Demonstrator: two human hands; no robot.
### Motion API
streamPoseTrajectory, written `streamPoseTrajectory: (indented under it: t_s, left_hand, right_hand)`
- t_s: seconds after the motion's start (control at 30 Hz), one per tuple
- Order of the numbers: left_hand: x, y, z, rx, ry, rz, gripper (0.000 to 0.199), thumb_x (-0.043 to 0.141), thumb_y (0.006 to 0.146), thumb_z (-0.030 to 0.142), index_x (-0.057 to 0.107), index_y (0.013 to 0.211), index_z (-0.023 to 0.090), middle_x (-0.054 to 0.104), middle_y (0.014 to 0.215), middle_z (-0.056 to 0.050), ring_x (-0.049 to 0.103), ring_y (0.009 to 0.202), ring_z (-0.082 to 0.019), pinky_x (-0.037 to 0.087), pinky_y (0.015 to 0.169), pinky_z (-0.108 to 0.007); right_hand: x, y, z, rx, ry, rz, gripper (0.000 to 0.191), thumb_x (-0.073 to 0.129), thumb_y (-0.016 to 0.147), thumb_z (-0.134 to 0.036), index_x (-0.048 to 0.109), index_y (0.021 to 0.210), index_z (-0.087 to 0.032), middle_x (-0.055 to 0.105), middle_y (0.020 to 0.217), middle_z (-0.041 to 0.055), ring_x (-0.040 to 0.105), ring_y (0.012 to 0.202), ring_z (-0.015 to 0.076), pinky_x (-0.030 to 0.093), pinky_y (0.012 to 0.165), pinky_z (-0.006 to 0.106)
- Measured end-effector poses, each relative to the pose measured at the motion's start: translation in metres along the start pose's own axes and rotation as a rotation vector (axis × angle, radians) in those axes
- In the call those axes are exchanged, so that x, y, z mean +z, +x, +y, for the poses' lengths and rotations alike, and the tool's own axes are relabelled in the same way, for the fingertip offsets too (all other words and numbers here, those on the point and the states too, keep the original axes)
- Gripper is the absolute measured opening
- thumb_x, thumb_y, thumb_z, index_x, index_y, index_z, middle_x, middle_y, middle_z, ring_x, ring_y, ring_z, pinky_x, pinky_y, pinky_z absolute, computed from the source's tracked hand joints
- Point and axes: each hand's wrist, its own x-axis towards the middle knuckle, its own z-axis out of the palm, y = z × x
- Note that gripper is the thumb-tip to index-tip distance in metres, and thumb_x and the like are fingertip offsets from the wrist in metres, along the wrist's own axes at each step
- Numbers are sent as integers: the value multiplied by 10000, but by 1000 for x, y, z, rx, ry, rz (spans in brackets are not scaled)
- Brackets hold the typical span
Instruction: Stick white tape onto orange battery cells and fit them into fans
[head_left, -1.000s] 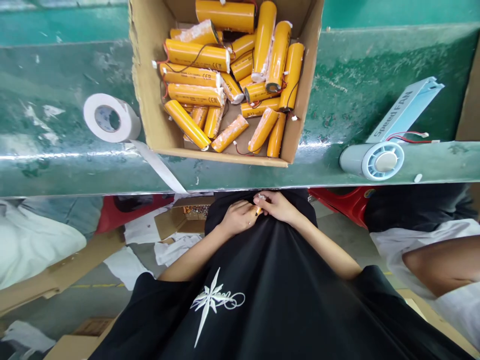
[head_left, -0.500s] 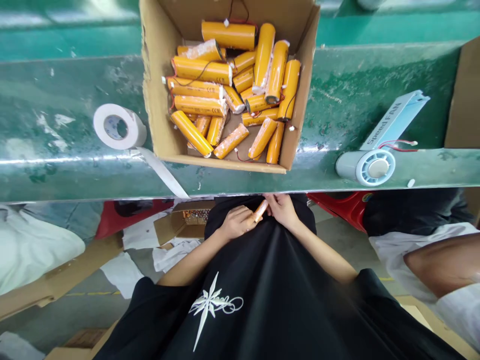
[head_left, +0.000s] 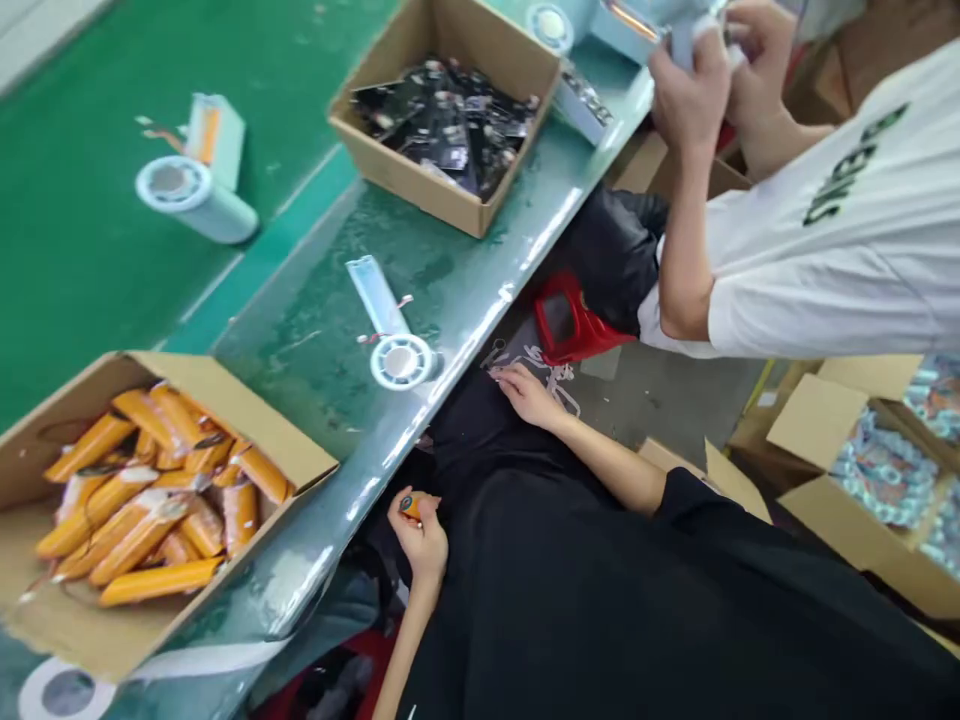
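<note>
My left hand point(head_left: 421, 535) is closed around an orange cylindrical battery point(head_left: 410, 506), below the bench edge; one end shows between thumb and fingers. Over my dark-clothed lap, my right hand point(head_left: 529, 395) has its fingertips drawn together. Pale curled strips point(head_left: 559, 385) show close to those fingers, and blur hides what the fingertips pinch, if anything. To the left on the bench, a cardboard box point(head_left: 300, 425) holds many orange batteries point(head_left: 150, 520) with thin wires and whitish patches.
A white tape roll point(head_left: 45, 690) lies at the lower left. Light-blue fan parts point(head_left: 401, 362) and a box of black parts point(head_left: 480, 215) stand on the green bench point(head_left: 315, 340). A co-worker in a white shirt point(head_left: 825, 260) sits to the right, near a red stool point(head_left: 577, 330) and cartons point(head_left: 847, 500).
The view has swung to the right. My hands were together at one orange battery; now they are apart, with the battery in my left hand and my right hand moved away to the right.
</note>
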Motion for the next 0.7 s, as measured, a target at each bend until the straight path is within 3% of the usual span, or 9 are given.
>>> streamPoseTrajectory:
  t_s: [0.07, 0.17, 0.23, 0.33, 0.53, 0.63, 0.7]
  left_hand:
    - [5, 7, 5, -62, 126, -46, 450, 699, 928, 527, 563, 1186, 184, 608, 814, 18, 592, 628, -125, 532, 657, -278]
    - [15, 18, 17, -70, 257, -127, 440, 715, 882, 564, 651, 1064, 169, 663, 900, -37, 609, 690, -136, 510, 670, -274]
    - [25, 25, 26, -62, 270, -168, 456, 733, 849, 598, 662, 992, 171, 677, 902, -46, 627, 730, -152, 510, 685, -277]
    - [42, 31, 38, -68, 276, -216, 474, 747, 831, 629, 625, 920, 179, 612, 728, 10, 557, 598, -128, 463, 587, -255]
    - [66, 39, 55, -40, 301, -286, 488, 626, 921, 675, 438, 824, 235, 429, 486, 105, 437, 420, -106, 410, 493, -229]
    - [72, 47, 63, -13, 311, -302, 511, 684, 886, 682, 467, 835, 222, 450, 522, 95, 429, 438, -95, 382, 484, -215]
    - [78, 51, 69, 4, 295, -304, 541, 724, 841, 706, 535, 895, 201, 487, 590, 74, 447, 490, -94, 388, 500, -212]
  right_hand:
    - [-11, -5, 43, 151, 23, 21, 280, 534, 1069, -230, 676, 1304, -175, 723, 1205, 96, 672, 1142, 180, 500, 1094, 365]
    - [-22, -26, 106, 393, 55, 14, 272, 631, 1050, -317, 669, 1268, -158, 728, 1140, 79, 707, 1011, 196, 588, 969, 417]
    - [-27, -47, 141, 536, 86, 9, 315, 676, 1028, -383, 670, 1251, -160, 700, 1214, 87, 701, 1045, 215, 611, 936, 434]
    - [-28, -82, 180, 706, 157, 9, 343, 679, 1025, -399, 663, 1278, -168, 675, 1279, 96, 689, 1095, 232, 615, 938, 436]
    - [-26, -122, 211, 845, 315, 70, 358, 668, 1030, -407, 653, 1302, -175, 666, 1301, 100, 684, 1106, 236, 613, 946, 443]
    - [-32, -117, 207, 775, 368, 139, 366, 683, 1021, -410, 653, 1297, -171, 667, 1294, 101, 683, 1112, 239, 609, 948, 445]
    - [-38, -105, 189, 660, 388, 181, 347, 677, 1022, -399, 657, 1277, -163, 677, 1273, 100, 683, 1113, 237, 598, 970, 457]
